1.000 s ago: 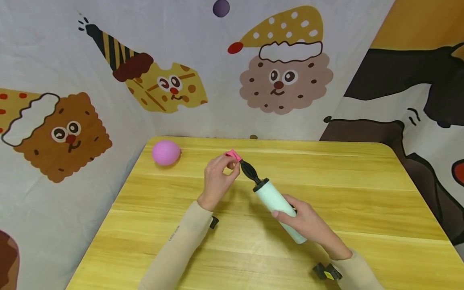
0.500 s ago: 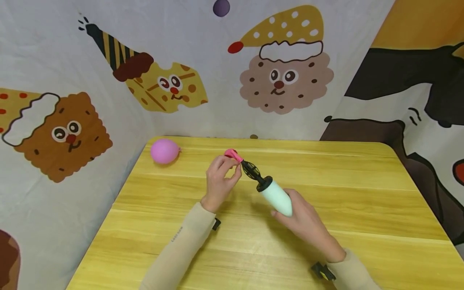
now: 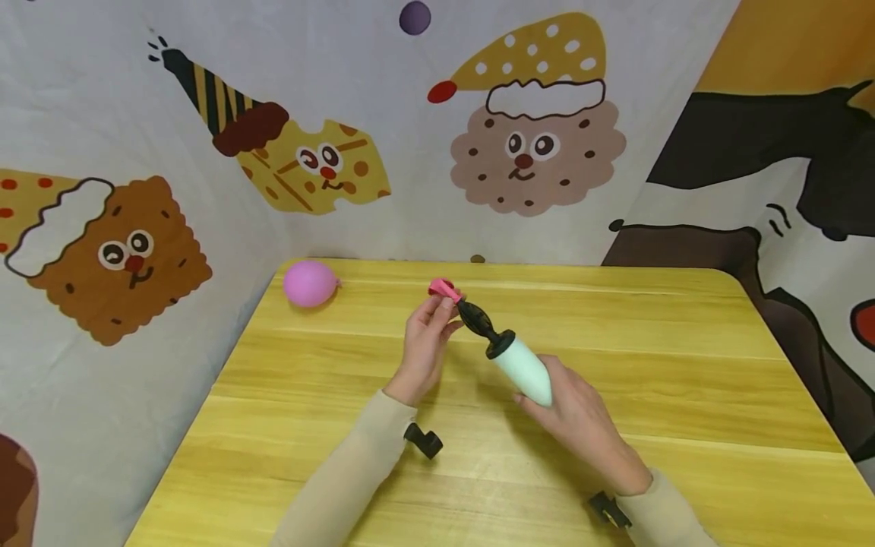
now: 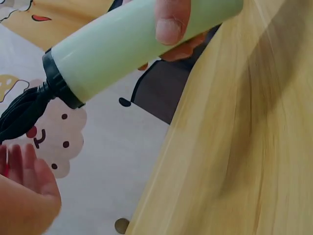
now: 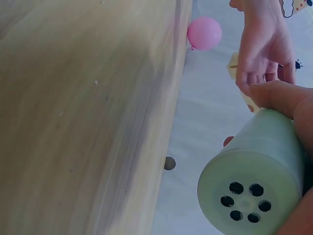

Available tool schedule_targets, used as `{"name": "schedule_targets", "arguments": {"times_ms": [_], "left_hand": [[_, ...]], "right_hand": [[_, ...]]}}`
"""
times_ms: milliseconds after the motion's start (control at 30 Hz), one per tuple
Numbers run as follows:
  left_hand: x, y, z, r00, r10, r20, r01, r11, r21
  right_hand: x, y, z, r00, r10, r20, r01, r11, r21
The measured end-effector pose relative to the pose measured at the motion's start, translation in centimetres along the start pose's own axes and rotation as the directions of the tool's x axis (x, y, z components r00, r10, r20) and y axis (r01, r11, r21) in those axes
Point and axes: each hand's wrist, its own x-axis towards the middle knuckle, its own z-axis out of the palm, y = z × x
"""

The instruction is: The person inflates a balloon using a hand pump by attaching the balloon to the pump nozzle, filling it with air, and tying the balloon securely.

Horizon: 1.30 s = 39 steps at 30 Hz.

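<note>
A mint-green hand balloon pump (image 3: 525, 371) with a black ribbed nozzle (image 3: 476, 319) points up and left over the table. My right hand (image 3: 581, 425) grips its body, fingers wrapped round it. On the nozzle's tip sits a limp pink balloon (image 3: 446, 289). My left hand (image 3: 424, 346) pinches the balloon at its neck between thumb and fingers. In the left wrist view, the fingers of the left hand (image 4: 29, 196) lie just below the nozzle. The right wrist view shows the holed end of the pump (image 5: 247, 196) nearest the camera.
An inflated, tied pink balloon (image 3: 310, 283) lies at the table's back left corner. The wooden table (image 3: 683, 365) meets a cloth backdrop (image 3: 410, 220) printed with cartoon biscuits and cheese. Small black devices (image 3: 424, 441) are strapped at both wrists.
My left hand has rolled over, bringing its thumb on top, and shifted slightly right. The pump has tilted, so its body looks shorter in the head view. The tied balloon has stayed put.
</note>
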Motion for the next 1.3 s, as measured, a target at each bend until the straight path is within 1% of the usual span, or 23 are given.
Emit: {"name": "schedule_targets", "arguments": {"times_ms": [67,167,333,467,600,700,800,933,1000,1067,1167,1233,1300], "left_hand": [[0.0,0.0,0.1,0.999,-0.021,0.029,0.023,0.997,-0.073],[-0.2,0.0,0.2,0.998,-0.043,0.051,0.05,0.989,-0.139],[-0.4,0.1,0.5,0.995,-0.089,0.053,0.097,0.977,-0.191],[-0.6,0.0,0.6,0.995,-0.092,0.034,0.096,0.981,-0.166],[-0.7,-0.2,0.5,0.995,-0.096,-0.004,0.094,0.987,-0.132],[-0.8,-0.3,0.5,0.994,-0.102,-0.03,0.098,0.988,-0.122],[-0.8,-0.4,0.5,0.994,-0.1,-0.038,0.095,0.989,-0.111],[-0.8,-0.4,0.5,0.996,-0.088,-0.028,0.086,0.994,-0.071],[-0.7,-0.2,0.4,0.995,-0.094,-0.021,0.092,0.994,-0.051],[-0.6,-0.1,0.4,0.995,-0.101,-0.006,0.101,0.994,-0.052],[-0.4,0.3,0.4,0.994,-0.097,0.041,0.1,0.992,-0.082],[-0.2,0.5,0.4,0.993,-0.088,0.076,0.097,0.986,-0.135],[0.0,0.7,0.5,0.992,-0.082,0.095,0.098,0.978,-0.184]], "right_hand": [[0.0,-0.1,0.0,1.0,0.012,0.017,-0.012,1.0,0.005],[0.0,-0.3,-0.1,0.999,0.019,0.032,-0.02,1.0,0.011],[0.1,-0.5,0.0,1.0,0.007,0.025,-0.007,1.0,0.008],[0.2,-0.6,0.2,1.0,-0.001,0.025,0.001,1.0,0.007],[0.1,-0.7,0.4,1.0,-0.012,0.024,0.012,1.0,0.003],[0.1,-0.7,0.5,1.0,-0.014,0.023,0.014,1.0,-0.002],[0.1,-0.8,0.5,1.0,-0.006,0.021,0.006,1.0,-0.009],[0.1,-0.9,0.4,1.0,0.003,0.004,-0.003,1.0,-0.026],[0.1,-1.0,0.4,1.0,0.0,-0.006,0.0,0.999,-0.037],[0.2,-1.2,0.5,1.0,-0.01,-0.012,0.009,0.999,-0.043],[0.4,-1.5,0.6,1.0,-0.019,-0.019,0.018,0.999,-0.033],[0.6,-1.7,0.5,0.999,-0.023,-0.026,0.022,0.999,-0.024],[0.7,-1.9,0.5,0.999,-0.02,-0.033,0.019,1.0,-0.017]]}}
